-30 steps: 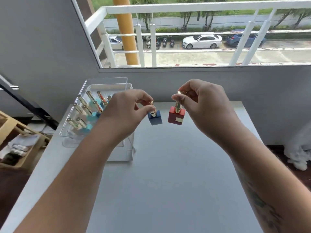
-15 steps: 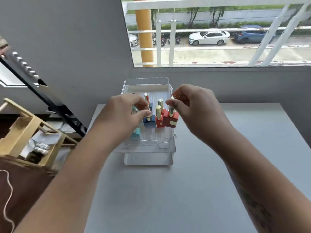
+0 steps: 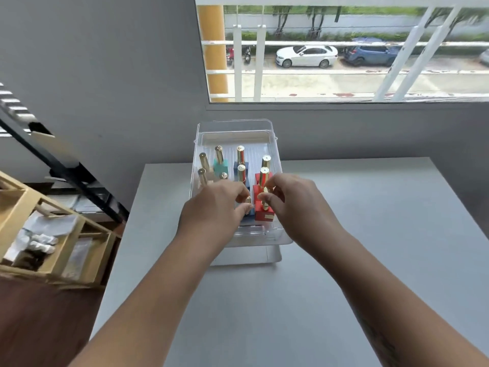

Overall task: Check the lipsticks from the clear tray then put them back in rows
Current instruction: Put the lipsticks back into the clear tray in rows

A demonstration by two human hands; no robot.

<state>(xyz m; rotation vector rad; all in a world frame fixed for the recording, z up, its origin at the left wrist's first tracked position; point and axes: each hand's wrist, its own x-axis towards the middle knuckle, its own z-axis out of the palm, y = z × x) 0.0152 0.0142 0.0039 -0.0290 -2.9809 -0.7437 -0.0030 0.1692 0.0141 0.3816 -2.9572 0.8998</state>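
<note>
Both hands are down in the tray [image 3: 275, 165] now, side by side at its near end. The left hand [image 3: 211, 207] pinches the gold cap of a blue lipstick [image 3: 248, 217], fingers [image 3: 244, 207] closed narrow around the top, so the square base hangs low and can seat flat. The right hand [image 3: 299, 205] does the same with a red lipstick [image 3: 264, 215], thumb and forefinger closed on the gold stem, base just beside the blue one. Holding by the cap makes sense: it leaves each base free to slide in against its neighbours without knuckles knocking the standing ones.

And there is a pattern here. Just beyond the right fingers stand two more reds [image 3: 260, 181], one behind the other; beyond the left fingers, two blues [image 3: 241, 168] line up the same way. Further left of the left hand sit a teal one [image 3: 220, 165] and paler ones [image 3: 203, 165], partly hidden by the hand. So colours run in files away from the fingers, and these two look like the front of their rows.

Whether the bases already touch the tray floor is hard to tell. The tray sits on the worktop [image 3: 344, 260], tight to the wall, which likely steadies it. The risk, by the look of it, is toppling the tall pieces when letting go.
</note>
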